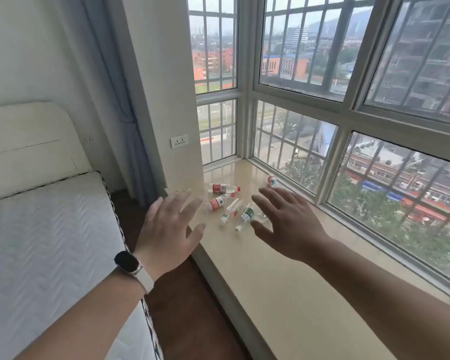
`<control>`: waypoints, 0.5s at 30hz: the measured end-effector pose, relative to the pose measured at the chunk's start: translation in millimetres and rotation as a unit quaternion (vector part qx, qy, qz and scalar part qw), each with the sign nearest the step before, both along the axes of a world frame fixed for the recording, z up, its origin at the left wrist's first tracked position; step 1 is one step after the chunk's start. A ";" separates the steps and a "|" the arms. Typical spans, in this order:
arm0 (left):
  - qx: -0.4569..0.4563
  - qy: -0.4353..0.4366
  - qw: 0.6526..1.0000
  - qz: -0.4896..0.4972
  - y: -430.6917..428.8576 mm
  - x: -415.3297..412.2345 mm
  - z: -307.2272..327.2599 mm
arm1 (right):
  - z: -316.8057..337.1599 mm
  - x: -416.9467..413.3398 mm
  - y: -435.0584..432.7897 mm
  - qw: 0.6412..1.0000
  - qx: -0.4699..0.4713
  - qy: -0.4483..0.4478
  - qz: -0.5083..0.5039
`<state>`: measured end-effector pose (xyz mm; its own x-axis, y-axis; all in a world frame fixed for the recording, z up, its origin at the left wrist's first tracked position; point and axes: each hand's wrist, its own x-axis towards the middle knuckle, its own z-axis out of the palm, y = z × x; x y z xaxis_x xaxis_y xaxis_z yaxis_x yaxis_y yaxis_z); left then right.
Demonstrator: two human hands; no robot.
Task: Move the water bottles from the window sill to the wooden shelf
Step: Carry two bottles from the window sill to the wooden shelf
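— On the window sill [283, 281], what do you see?
— Small water bottles [220, 203] lying on their sides, near the corner of the sill.
— And the hands?
— The left hand [166, 229] and right hand [289, 224] float over the sill, fingers spread wide, holding nothing. A watch [127, 262] is on the left wrist.

Both empty hands, left hand [166, 227] and right hand [286, 224], spread above perhaps six bottles [220, 203] on the sill [283, 294]

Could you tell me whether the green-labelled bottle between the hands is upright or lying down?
Lying down: the green-labelled bottle rests on its side on the window sill, cap pointing toward the camera.
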<state>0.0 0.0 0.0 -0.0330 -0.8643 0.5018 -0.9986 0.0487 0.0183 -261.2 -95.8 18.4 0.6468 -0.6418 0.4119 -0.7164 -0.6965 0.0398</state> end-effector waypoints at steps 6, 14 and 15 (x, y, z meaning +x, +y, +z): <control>0.042 0.012 0.997 0.066 -31.8 7.1 -25.0 | -31.3 32.3 -60.3 0.997 0.052 0.006 0.054; 0.046 -0.006 0.992 0.121 -97.0 11.3 -18.9 | -42.9 48.9 -144.6 0.994 0.056 0.009 0.094; 0.048 -0.007 0.991 0.126 -103.3 10.1 -18.5 | -44.7 48.9 -153.7 0.994 0.058 0.014 0.096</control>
